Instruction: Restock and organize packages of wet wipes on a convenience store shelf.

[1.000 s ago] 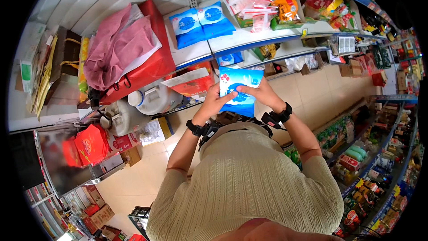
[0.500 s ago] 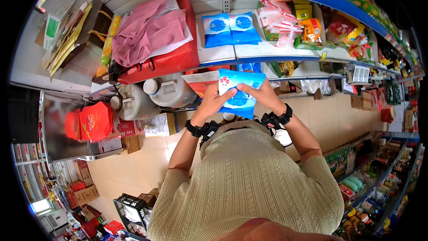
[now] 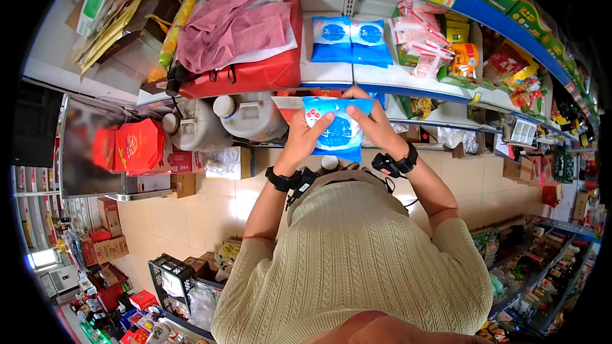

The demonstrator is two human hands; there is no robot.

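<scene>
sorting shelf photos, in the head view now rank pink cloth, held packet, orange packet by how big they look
1. Pink cloth
2. Held packet
3. Orange packet

Both elbows are bent, with the forearms angled inward and up from either side of the torso. The left forearm (image 3: 262,216) rises steeply; the right forearm (image 3: 435,194) slants more toward the middle. The left hand (image 3: 305,137) and right hand (image 3: 377,127) sit close together but apart, both closed in a grip. The left thumb (image 3: 320,123) and right thumb (image 3: 358,118) lie on top, tips pointing toward each other. Most other fingers are hidden underneath.
</scene>
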